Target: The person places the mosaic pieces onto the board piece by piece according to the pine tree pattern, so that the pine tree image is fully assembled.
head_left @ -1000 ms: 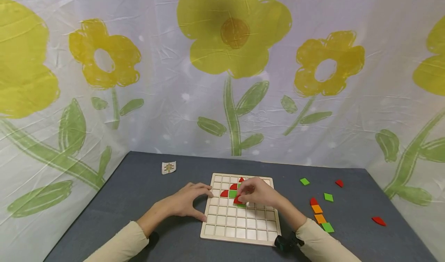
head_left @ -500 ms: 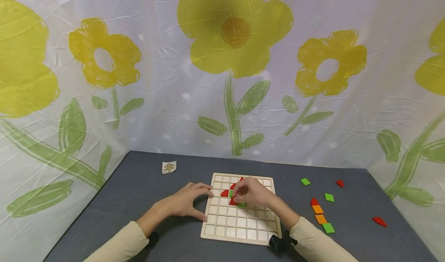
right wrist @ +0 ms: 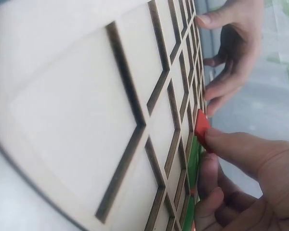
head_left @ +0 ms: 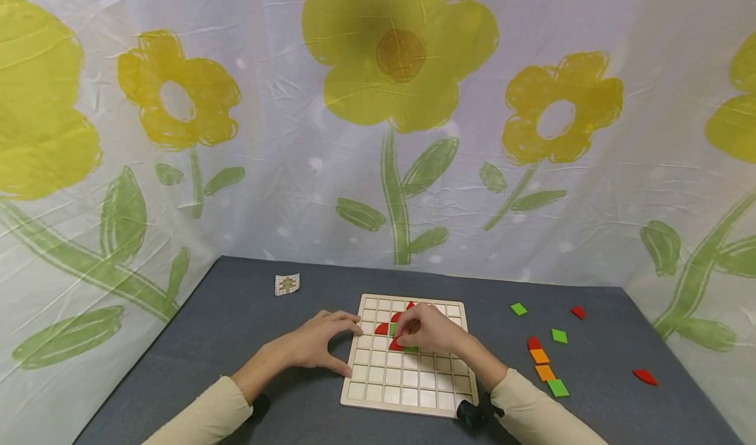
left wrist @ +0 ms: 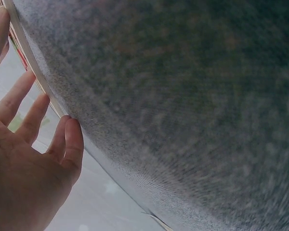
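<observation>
A square wooden grid board [head_left: 401,396] lies on the dark table. My right hand [head_left: 430,327] is over its upper middle, pinching a red curved-edged tile [head_left: 395,344] between thumb and fingers. In the right wrist view that red tile [right wrist: 201,125] is tilted at the grid, beside a green tile [right wrist: 193,161]. Red tiles [head_left: 381,329] and green tiles [head_left: 411,349] sit in cells around the hand, which partly covers them. My left hand [head_left: 315,345] is spread at the board's left side, its fingertips [left wrist: 44,99] touching the edge.
Loose tiles lie right of the board: green [head_left: 518,309], red [head_left: 577,312], orange [head_left: 545,372] and several more, with one red tile [head_left: 645,377] farther right. A small patterned card [head_left: 287,285] lies at the back left. A flowered cloth [head_left: 283,195] hangs behind the table.
My right hand has shifted a little left with the red tile, over the cell left of the lower green tile. It has barely moved in the last half second. My left hand stays put.
</observation>
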